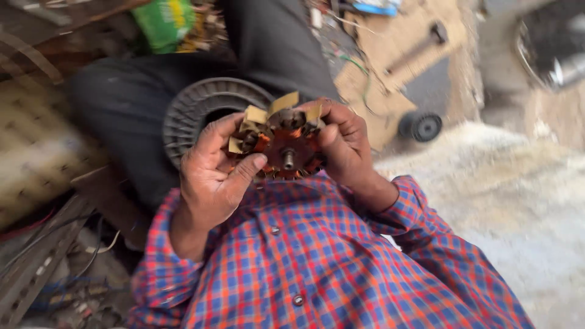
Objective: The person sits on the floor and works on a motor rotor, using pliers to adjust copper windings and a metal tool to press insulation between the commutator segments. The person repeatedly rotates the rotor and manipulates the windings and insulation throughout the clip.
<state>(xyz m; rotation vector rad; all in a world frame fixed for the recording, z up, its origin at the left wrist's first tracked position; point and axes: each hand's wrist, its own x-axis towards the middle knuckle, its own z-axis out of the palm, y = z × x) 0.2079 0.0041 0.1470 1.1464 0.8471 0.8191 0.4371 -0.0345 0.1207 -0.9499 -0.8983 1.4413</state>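
Both hands hold a round motor core [285, 145] with copper windings and yellow paper slips, raised before the chest. The left hand [213, 173] closes around its rim from 9 o'clock, thumb pressing the face, and the right hand [344, 143] curls its fingers over the edge from 3 o'clock. The core's short shaft [287, 159] points toward the camera, and both hands are equally near to it, wrists bent inward.

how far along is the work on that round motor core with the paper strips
Done so far: several tan paper strips already stand in the slots along the upper edge of the round motor core. In hand: the left hand and right hand both grip the core, thumbs on its face near the centre shaft. Left: the lower slots show orange with no paper visible, though blur hides detail.
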